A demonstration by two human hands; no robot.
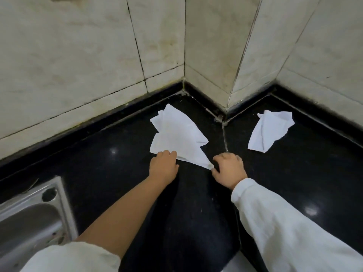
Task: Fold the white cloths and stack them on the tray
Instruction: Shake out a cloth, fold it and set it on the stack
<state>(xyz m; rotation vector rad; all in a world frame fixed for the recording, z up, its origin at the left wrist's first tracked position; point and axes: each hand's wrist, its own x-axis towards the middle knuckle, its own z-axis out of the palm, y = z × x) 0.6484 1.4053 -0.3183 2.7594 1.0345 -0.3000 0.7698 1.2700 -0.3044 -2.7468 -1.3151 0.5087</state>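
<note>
A crumpled white cloth (177, 135) lies on the black counter (110, 163) near the wall corner. My left hand (163, 166) has its curled fingers on the cloth's near left edge. My right hand (228, 169) pinches the cloth's near right corner between thumb and fingers. A second white cloth (270, 130) lies loosely bunched farther right, apart from both hands. No tray is in view.
A steel sink (29, 218) is set into the counter at the lower left. Tiled walls (98, 55) close the counter at the back, with a corner jutting out between the two cloths. The counter's front edge runs along the bottom.
</note>
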